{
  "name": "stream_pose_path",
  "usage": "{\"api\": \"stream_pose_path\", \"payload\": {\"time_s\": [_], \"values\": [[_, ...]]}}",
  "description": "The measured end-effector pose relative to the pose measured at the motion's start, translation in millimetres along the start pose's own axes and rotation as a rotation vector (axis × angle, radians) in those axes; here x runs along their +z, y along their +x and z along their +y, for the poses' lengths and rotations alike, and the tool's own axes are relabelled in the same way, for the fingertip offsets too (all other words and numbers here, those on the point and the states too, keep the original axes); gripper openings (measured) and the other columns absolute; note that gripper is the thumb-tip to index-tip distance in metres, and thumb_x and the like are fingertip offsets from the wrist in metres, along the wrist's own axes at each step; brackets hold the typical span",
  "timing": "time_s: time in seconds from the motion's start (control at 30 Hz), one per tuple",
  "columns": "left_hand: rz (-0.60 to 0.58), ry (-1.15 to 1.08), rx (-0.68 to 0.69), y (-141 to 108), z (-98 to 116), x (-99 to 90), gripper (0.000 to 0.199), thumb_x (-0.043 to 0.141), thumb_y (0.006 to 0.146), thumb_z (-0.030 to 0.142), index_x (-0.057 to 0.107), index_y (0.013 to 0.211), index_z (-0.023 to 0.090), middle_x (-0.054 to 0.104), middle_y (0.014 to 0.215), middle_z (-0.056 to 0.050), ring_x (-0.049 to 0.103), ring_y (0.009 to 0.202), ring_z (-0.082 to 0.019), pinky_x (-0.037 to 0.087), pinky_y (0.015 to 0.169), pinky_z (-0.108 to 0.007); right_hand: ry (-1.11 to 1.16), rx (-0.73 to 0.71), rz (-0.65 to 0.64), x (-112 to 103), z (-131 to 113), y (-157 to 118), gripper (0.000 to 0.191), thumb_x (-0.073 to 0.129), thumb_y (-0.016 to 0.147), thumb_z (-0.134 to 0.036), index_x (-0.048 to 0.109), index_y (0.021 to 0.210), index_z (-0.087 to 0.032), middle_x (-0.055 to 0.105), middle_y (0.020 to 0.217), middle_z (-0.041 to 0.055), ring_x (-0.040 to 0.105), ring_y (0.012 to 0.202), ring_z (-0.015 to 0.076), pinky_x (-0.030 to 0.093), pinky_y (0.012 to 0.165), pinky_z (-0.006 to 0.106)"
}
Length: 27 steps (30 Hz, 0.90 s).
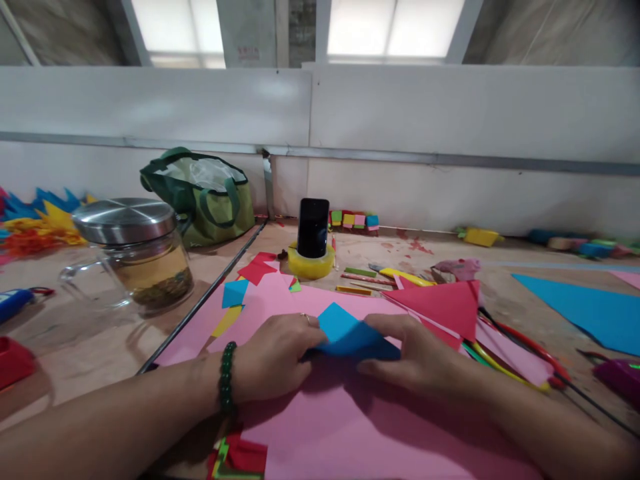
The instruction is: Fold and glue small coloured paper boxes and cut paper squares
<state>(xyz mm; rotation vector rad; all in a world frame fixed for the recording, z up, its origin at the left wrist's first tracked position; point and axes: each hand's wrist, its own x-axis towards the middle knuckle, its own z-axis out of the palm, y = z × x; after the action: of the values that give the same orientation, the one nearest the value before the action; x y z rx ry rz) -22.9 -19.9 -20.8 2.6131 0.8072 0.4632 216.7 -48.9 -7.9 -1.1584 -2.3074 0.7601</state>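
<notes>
A folded piece of blue paper is held between my two hands, its peak pointing away from me. My left hand, with a ring and a green bead bracelet at the wrist, grips its left side. On the right side, my right hand pinches it between thumb and fingers. Both hands are just over a large pink sheet. Red paper lies beyond my right hand. Small blue and yellow paper pieces rest past my left hand.
A lidded glass mug of tea and a green bag stand left. A phone leans upright in a yellow tape roll. Right are a yellow cutter, red-handled tool and blue sheet.
</notes>
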Motion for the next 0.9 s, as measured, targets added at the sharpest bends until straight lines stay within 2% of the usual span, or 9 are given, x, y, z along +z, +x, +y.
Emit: {"api": "stream_pose_path", "payload": {"time_s": [0.1, 0.2, 0.3, 0.37, 0.47, 0.53, 0.67, 0.8, 0.9], "values": [[0.135, 0.147, 0.072, -5, 6, -5.4, 0.020, 0.052, 0.069, 0.009, 0.065, 0.082, 0.018, 0.063, 0.083, -0.004, 0.055, 0.079, -0.018, 0.040, 0.070, -0.030, -0.177, -0.309, 0.198, 1, 4, -3, 0.014, 0.063, 0.077, -0.015, 0.064, 0.090, -0.019, 0.065, 0.102, 0.0088, 0.061, 0.090, 0.0207, 0.049, 0.077, 0.033], [0.240, 0.314, 0.083, -9, 11, -10.7, 0.009, 0.053, 0.072, 0.014, 0.061, 0.076, 0.017, 0.060, 0.076, -0.004, 0.053, 0.073, -0.019, 0.039, 0.067, -0.032, -0.290, -0.440, 0.286, -2, 4, -4, 0.029, 0.063, 0.076, -0.010, 0.060, 0.103, -0.020, 0.063, 0.109, 0.0107, 0.058, 0.099, 0.0223, 0.048, 0.083, 0.036], [0.177, 0.412, 0.084, -13, 18, -9.6, 0.006, 0.052, 0.072, 0.014, 0.056, 0.075, 0.018, 0.059, 0.074, -0.004, 0.051, 0.068, -0.019, 0.038, 0.061, -0.032, -0.351, -0.506, 0.302, -1, -4, -4, 0.036, 0.060, 0.077, -0.007, 0.056, 0.111, -0.018, 0.066, 0.100, 0.0091, 0.059, 0.094, 0.0210, 0.048, 0.080, 0.034], [0.095, 0.423, 0.091, -14, 23, -6.6, 0.006, 0.052, 0.072, 0.015, 0.055, 0.076, 0.019, 0.059, 0.075, -0.003, 0.051, 0.067, -0.019, 0.039, 0.060, -0.032, -0.435, -0.517, 0.238, 2, -10, -4, 0.026, 0.055, 0.077, -0.004, 0.060, 0.099, -0.017, 0.068, 0.089, 0.0068, 0.059, 0.083, 0.0194, 0.047, 0.073, 0.032], [-0.004, 0.351, 0.063, -16, 26, -3.7, 0.005, 0.052, 0.076, 0.016, 0.056, 0.077, 0.020, 0.061, 0.080, -0.002, 0.054, 0.073, -0.019, 0.041, 0.064, -0.032, -0.515, -0.358, 0.076, 4, -15, -6, 0.020, 0.052, 0.072, 0.000, 0.060, 0.076, -0.018, 0.068, 0.079, 0.0039, 0.058, 0.072, 0.0167, 0.042, 0.061, 0.028], [-0.057, 0.279, 0.015, -16, 25, -4.1, 0.007, 0.052, 0.078, 0.017, 0.058, 0.079, 0.021, 0.062, 0.083, -0.001, 0.056, 0.077, -0.018, 0.042, 0.067, -0.030, -0.478, -0.232, -0.024, 2, -17, -8, 0.020, 0.054, 0.067, 0.001, 0.060, 0.070, -0.018, 0.068, 0.080, 0.0024, 0.058, 0.072, 0.0154, 0.041, 0.061, 0.025], [-0.086, 0.183, -0.034, -15, 22, -7.2, 0.013, 0.052, 0.081, 0.016, 0.063, 0.082, 0.021, 0.065, 0.085, -0.001, 0.058, 0.078, -0.017, 0.042, 0.069, -0.028, -0.350, -0.048, -0.174, -11, -18, -11, 0.022, 0.054, 0.062, -0.001, 0.062, 0.072, -0.019, 0.066, 0.079, 0.0000, 0.056, 0.073, 0.0136, 0.040, 0.063, 0.023], [-0.045, 0.023, 0.014, -10, 18, -8.0, 0.014, 0.061, 0.077, 0.023, 0.066, 0.090, 0.023, 0.067, 0.090, -0.001, 0.059, 0.085, -0.018, 0.042, 0.075, -0.027, -0.186, 0.118, -0.211, -24, -11, -8, 0.026, 0.056, 0.064, -0.007, 0.066, 0.085, -0.019, 0.065, 0.081, -0.0001, 0.055, 0.071, 0.0138, 0.040, 0.064, 0.024], [-0.047, -0.083, -0.052, -6, 10, -5.3, 0.013, 0.058, 0.082, 0.031, 0.067, 0.083, 0.021, 0.065, 0.075, 0.001, 0.056, 0.069, -0.014, 0.039, 0.065, -0.024, -0.047, 0.168, -0.216, -31, -4, -3, 0.016, 0.056, 0.069, -0.011, 0.064, 0.081, -0.017, 0.059, 0.074, -0.0015, 0.051, 0.067, 0.0124, 0.039, 0.061, 0.023]]}}
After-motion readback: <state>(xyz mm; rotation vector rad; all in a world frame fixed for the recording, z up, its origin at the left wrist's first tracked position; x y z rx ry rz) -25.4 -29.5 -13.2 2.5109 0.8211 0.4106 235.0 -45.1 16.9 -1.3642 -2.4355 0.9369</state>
